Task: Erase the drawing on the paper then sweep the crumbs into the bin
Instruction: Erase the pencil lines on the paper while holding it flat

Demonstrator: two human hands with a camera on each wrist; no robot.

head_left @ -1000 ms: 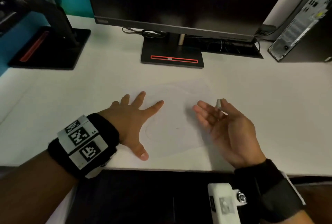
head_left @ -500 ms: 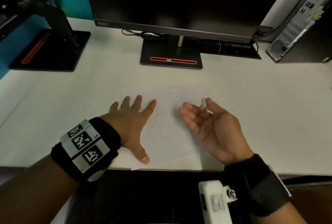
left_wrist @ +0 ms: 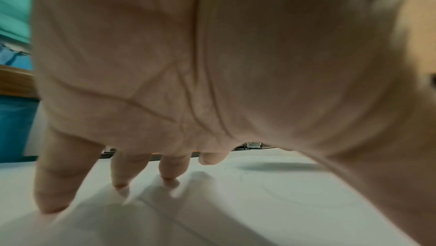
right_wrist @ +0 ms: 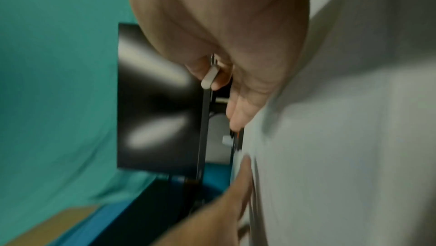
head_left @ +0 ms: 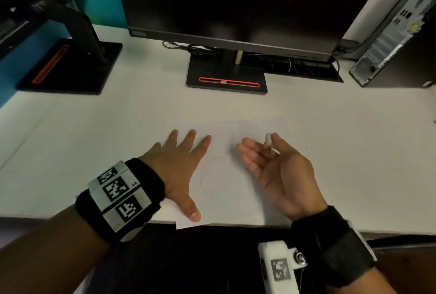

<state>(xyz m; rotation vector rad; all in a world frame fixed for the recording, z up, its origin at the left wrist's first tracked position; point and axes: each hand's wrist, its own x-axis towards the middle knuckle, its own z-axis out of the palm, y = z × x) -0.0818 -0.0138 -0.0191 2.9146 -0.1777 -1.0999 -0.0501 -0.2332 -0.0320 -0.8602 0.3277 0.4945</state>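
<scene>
With our left hand (head_left: 175, 168) flat on the paper (head_left: 226, 190) and our right hand (head_left: 280, 171) pinching the eraser (head_left: 268, 139), other fingers loose, we judge sweeping the crumbs (head_left: 299, 135) comes next.

Dim head view — wrist views blurred, warped.

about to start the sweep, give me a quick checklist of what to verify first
1. Paper held down: ok, left hand lies flat on its left part.
2. Eraser secure: ok, pinched in right hand.
3. Drawing erased: not ok, faint curved lines remain.
4. Paper fully on desk: not ok, near corner overhangs the edge.
5. Crumbs located: cannot tell, only a few specks show.
6. Bin located: cannot tell, none in view.
</scene>
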